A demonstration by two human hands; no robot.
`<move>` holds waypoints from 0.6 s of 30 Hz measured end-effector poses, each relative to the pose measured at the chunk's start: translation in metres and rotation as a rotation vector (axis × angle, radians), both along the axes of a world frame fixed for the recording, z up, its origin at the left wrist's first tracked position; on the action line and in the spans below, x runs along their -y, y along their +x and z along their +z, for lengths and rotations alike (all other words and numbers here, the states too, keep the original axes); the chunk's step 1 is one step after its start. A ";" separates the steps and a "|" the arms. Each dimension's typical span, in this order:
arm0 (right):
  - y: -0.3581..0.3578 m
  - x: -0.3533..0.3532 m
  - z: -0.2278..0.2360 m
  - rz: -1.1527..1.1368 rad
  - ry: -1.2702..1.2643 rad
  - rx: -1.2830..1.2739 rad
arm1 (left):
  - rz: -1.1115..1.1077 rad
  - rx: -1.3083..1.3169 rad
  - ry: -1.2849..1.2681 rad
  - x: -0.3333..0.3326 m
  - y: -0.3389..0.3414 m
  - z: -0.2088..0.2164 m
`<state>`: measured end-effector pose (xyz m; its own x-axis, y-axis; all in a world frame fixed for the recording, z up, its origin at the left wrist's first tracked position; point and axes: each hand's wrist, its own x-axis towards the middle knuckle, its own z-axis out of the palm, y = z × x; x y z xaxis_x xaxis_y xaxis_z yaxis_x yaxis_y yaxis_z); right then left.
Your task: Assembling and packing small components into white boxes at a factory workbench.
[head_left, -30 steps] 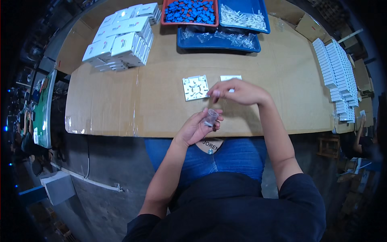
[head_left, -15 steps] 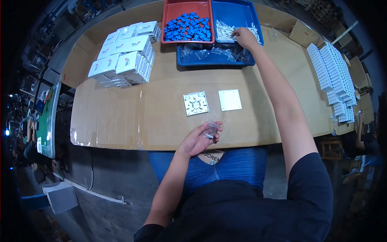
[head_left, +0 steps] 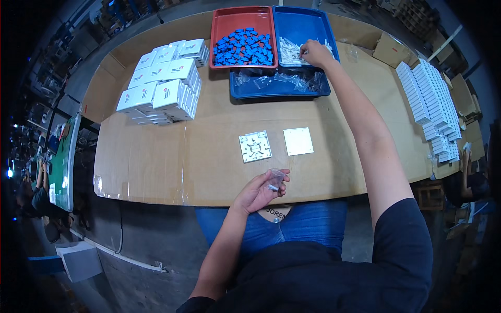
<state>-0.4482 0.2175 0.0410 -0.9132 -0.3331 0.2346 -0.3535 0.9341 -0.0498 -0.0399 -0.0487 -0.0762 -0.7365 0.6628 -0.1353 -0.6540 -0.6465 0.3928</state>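
So this looks partway through to me. The left hand [head_left: 255,194] is out near the front edge of the desk [head_left: 141,172], palm up, thumb and fingers closed around a small clear bag [head_left: 277,177]. There's something pale down at the bottom of it, so I'd count the bag as started; no idea how many bits are in there, too small to make out.

The right hand [head_left: 314,53] is stretched way out over the upper blue tray [head_left: 303,23], fingertips bunched and pointing down into the white pieces [head_left: 288,52]. Can't tell if they're pinching one or just touching the pile.

What's left, as far as I can judge: the bag doesn't look closed up, and the open square base [head_left: 255,146] and the flat white cover [head_left: 298,141] lie side by side, apart, just beyond the left hand. Base looks uncovered, no blue clips on it that I can see. Plenty of those blue clips [head_left: 243,48] in the red tray [head_left: 240,20], plus more clear bags [head_left: 271,81] in the lower blue tray [head_left: 279,95].
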 end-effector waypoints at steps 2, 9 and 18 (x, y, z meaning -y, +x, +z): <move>-0.004 -0.005 -0.006 0.030 0.001 0.015 | 0.016 0.018 0.009 -0.004 0.001 0.005; -0.011 0.002 -0.005 -0.067 0.046 0.012 | 0.000 0.027 0.004 -0.003 -0.001 0.005; -0.018 0.007 0.000 -0.089 -0.052 0.177 | -0.001 0.020 0.005 -0.003 -0.001 0.005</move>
